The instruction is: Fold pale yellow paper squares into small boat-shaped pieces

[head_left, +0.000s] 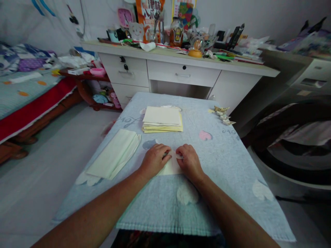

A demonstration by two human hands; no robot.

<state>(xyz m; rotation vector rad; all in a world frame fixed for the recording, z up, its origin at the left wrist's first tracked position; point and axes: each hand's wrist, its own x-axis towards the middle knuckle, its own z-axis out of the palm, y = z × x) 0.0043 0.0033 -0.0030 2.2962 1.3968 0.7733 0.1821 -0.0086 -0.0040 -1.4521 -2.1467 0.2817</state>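
Observation:
A small pale cream sheet of paper (pixel 170 168) lies on the cloth-covered table close to me, partly hidden under my fingers. My left hand (pixel 155 159) is closed, pinching the paper's upper left part between thumb and fingers. On the other side, my right hand (pixel 190 161) is closed too and grips the upper right part, where the edge looks folded over. Beyond both hands sits a stack of cream and yellow paper (pixel 162 116). A longer bundle of folded pale paper (pixel 113 155) rests to the left of my left hand.
Small folded paper shapes (pixel 223 116) stand at the table's far right. The light blue patterned tablecloth (pixel 224 193) hangs over the near edge. Behind is a white cabinet (pixel 168 74) with a cluttered top. A washing machine (pixel 297 137) stands right, a bed (pixel 28 93) left.

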